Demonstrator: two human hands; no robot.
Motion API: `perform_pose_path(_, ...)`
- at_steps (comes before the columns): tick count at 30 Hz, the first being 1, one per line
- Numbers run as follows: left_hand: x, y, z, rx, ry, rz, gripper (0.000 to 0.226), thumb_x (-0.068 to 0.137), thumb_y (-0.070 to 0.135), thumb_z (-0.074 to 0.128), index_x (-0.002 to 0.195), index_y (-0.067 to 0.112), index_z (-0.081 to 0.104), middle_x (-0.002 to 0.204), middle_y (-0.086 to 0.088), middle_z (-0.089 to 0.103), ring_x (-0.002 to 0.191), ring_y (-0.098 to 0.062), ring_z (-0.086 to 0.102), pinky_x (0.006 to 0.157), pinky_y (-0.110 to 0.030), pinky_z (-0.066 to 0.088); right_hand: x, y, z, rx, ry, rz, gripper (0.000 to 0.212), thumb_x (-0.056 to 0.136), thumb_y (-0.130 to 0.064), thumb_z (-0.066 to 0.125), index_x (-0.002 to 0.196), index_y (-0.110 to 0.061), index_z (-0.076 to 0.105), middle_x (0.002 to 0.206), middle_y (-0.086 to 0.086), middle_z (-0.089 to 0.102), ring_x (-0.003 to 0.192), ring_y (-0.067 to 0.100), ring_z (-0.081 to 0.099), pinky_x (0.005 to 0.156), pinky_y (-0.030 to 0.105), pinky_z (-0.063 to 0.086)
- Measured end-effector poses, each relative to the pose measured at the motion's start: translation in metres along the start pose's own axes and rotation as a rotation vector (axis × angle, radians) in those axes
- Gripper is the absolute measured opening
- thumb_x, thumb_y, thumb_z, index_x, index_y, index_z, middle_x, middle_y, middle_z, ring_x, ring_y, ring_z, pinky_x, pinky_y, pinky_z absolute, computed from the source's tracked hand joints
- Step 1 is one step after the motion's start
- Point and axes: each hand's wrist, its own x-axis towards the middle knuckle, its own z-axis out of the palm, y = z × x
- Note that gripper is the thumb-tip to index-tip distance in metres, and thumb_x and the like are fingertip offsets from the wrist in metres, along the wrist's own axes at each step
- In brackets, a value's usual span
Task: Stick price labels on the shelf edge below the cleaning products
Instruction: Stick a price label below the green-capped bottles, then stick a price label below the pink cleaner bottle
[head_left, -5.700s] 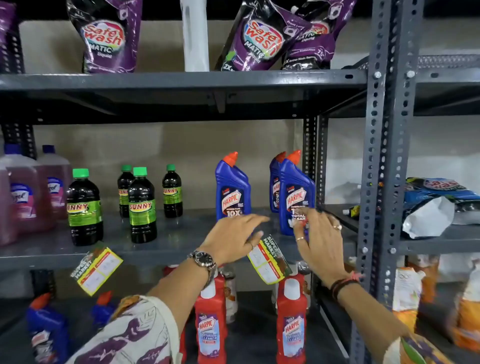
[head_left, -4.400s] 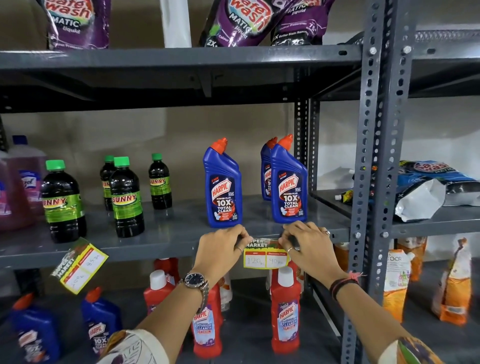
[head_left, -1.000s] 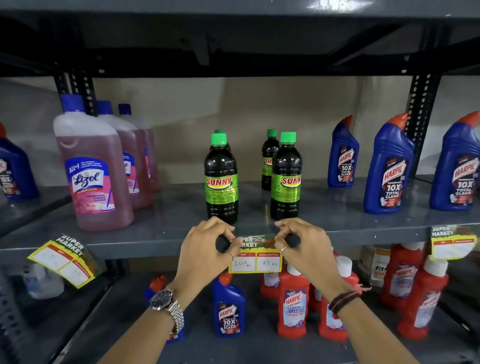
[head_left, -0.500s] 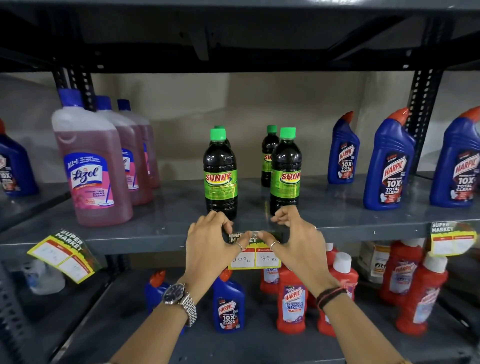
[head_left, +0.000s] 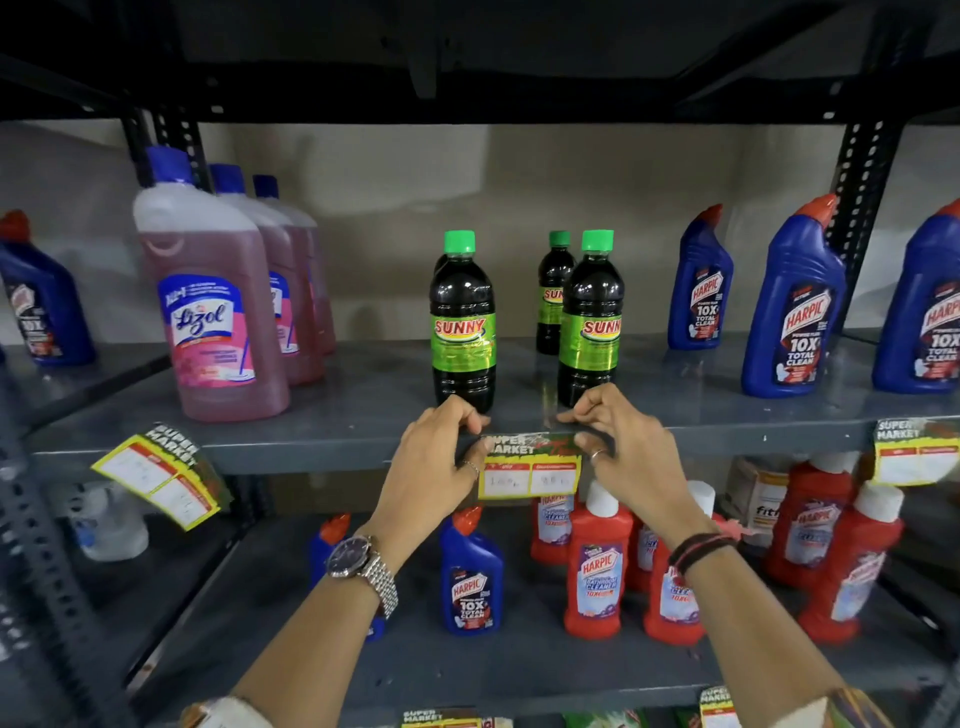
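Observation:
A yellow and green price label (head_left: 530, 467) hangs straight on the front edge of the grey middle shelf (head_left: 311, 447), below two dark Sunny bottles (head_left: 462, 322). My left hand (head_left: 431, 467) pinches the label's top left corner against the shelf edge. My right hand (head_left: 618, 447) presses the top right corner, where a strip of clear tape (head_left: 550, 410) runs up onto the shelf top. Both hands' fingertips rest on the shelf lip.
Pink Lizol bottles (head_left: 213, 312) stand at the left, blue Harpic bottles (head_left: 789, 306) at the right. A tilted label (head_left: 161, 475) hangs under the Lizol, another label (head_left: 914, 452) under the Harpic. Red and blue Harpic bottles (head_left: 597, 566) fill the lower shelf. Slotted uprights (head_left: 862, 176) frame the bay.
Earlier the hands fixed a label under the blue Harpic bottles, then shifted left to the Sunny bottles. In the last second both hands moved up from the label's sides to its top corners.

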Motion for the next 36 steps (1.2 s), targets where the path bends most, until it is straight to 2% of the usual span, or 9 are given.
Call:
perform_pose_path(2,-0.005,-0.003,-0.014,-0.052,-0.087,0.012,0.018,0.09,0.017,0.057,0.095,0.029,0.044,0.115,0.009,0.064,0.109,-0.009,0.058,0.084,-0.032,0.05,0.0,-0.002,-0.002,0.016,-0.038,0.023,0.037,0.079,0.008,0.054,0.094,-0.025,0.047,0.101,-0.011,0.072,0.101,0.003,0.061,0.07,0.004,0.041)
perform_pose_path(4,-0.011,-0.014,-0.035,-0.046,-0.131,0.02,0.018,0.092,0.03,0.054,0.108,0.027,0.048,0.118,0.012,0.062,0.113,-0.007,0.056,0.094,-0.034,0.047,-0.001,-0.01,-0.003,0.061,-0.063,0.045,0.038,0.082,0.01,0.049,0.097,-0.026,0.047,0.106,-0.009,0.07,0.107,0.005,0.059,0.078,0.016,0.046)
perform_pose_path(8,-0.03,-0.056,-0.102,0.193,0.037,0.144,0.034,0.091,0.049,0.042,0.109,0.026,0.058,0.112,0.009,0.068,0.107,-0.013,0.06,0.112,-0.038,0.029,-0.004,-0.053,0.018,0.156,-0.033,0.016,0.019,0.091,-0.01,0.053,0.107,-0.022,0.051,0.109,-0.012,0.066,0.097,-0.001,0.06,0.075,0.013,0.048)
perform_pose_path(10,-0.039,-0.085,-0.141,0.286,0.137,0.134,0.033,0.09,0.046,0.042,0.104,0.023,0.063,0.103,0.004,0.071,0.098,-0.019,0.063,0.106,-0.038,0.035,-0.008,-0.087,0.044,0.167,-0.025,-0.038,0.018,0.09,-0.019,0.056,0.108,-0.023,0.054,0.109,-0.013,0.067,0.098,-0.003,0.059,0.076,0.01,0.045)
perform_pose_path(13,-0.049,-0.128,-0.192,0.3,0.22,0.037,0.03,0.089,0.045,0.043,0.1,0.025,0.062,0.088,0.003,0.071,0.084,-0.021,0.064,0.082,-0.035,0.046,-0.011,-0.138,0.095,0.169,-0.056,-0.105,0.018,0.088,-0.031,0.058,0.106,-0.027,0.058,0.105,-0.012,0.068,0.097,0.004,0.062,0.084,0.029,0.05)
perform_pose_path(18,-0.053,-0.177,-0.233,0.14,0.112,-0.022,0.028,0.085,0.055,0.045,0.096,0.034,0.061,0.084,0.018,0.07,0.08,0.001,0.065,0.069,-0.032,0.053,-0.01,-0.211,0.182,0.078,-0.079,-0.142,0.034,0.078,-0.054,0.054,0.095,-0.026,0.064,0.109,-0.01,0.068,0.104,0.009,0.059,0.101,0.031,0.038)
perform_pose_path(25,-0.052,-0.188,-0.237,0.32,0.091,0.175,0.013,0.086,0.047,0.056,0.093,0.036,0.06,0.076,0.012,0.072,0.072,-0.013,0.067,0.053,-0.028,0.045,-0.012,-0.231,0.228,-0.314,-0.02,-0.13,0.015,0.069,-0.042,0.071,0.076,-0.03,0.07,0.122,-0.008,0.061,0.112,0.021,0.045,0.106,0.055,0.028)
perform_pose_path(30,-0.052,-0.19,-0.239,0.275,0.047,0.171,0.006,0.089,0.036,0.055,0.088,0.03,0.055,0.072,0.009,0.069,0.067,-0.018,0.064,0.053,-0.029,0.038,-0.012,-0.23,0.227,-0.345,0.006,-0.133,0.008,0.08,-0.03,0.063,0.086,-0.026,0.062,0.123,-0.009,0.06,0.112,0.021,0.044,0.102,0.053,0.033)
perform_pose_path(36,-0.061,-0.196,-0.24,0.029,0.05,0.015,0.008,0.089,0.038,0.056,0.087,0.03,0.058,0.082,0.016,0.071,0.079,-0.004,0.066,0.065,-0.031,0.052,-0.009,-0.244,0.216,-0.227,0.071,-0.055,0.015,0.094,-0.032,0.036,0.094,-0.023,0.049,0.103,-0.003,0.067,0.101,0.021,0.051,0.08,0.04,0.045)
